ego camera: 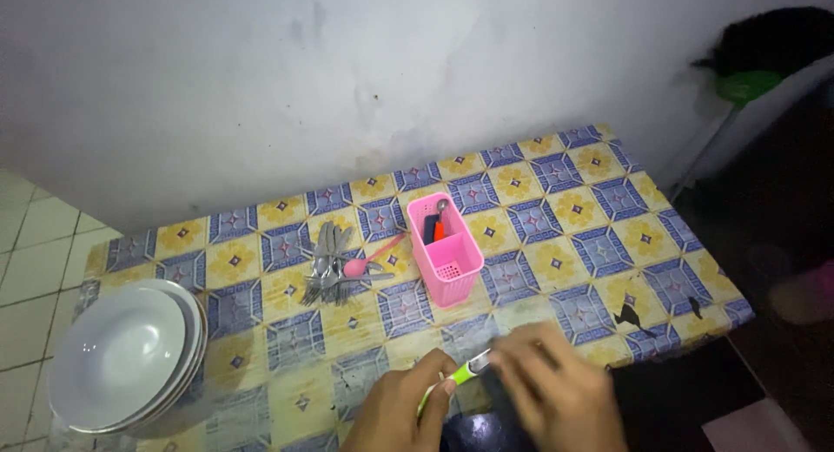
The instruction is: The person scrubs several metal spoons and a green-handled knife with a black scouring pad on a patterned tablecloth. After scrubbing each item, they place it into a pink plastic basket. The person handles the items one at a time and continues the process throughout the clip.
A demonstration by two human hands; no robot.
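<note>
At the bottom centre of the frame, your left hand (401,411) is curled around a green-handled tool (452,378), pinching its handle. Your right hand (556,391) lies pressed over the tool's far end, fingers together; whether it grips anything, you cannot tell. Both hands work at the table (608,244) edge, so a slip could drop the tool. The pink caddy (445,239), loose cutlery (330,274) and 1 stack of bowls (122,356) at lower left sit well apart

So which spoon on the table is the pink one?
The pink spoon lies beside the pink basket, its handle pointing toward it. It rests against the pile of metal cutlery, which is all silver, so its colour sets it apart.
</note>
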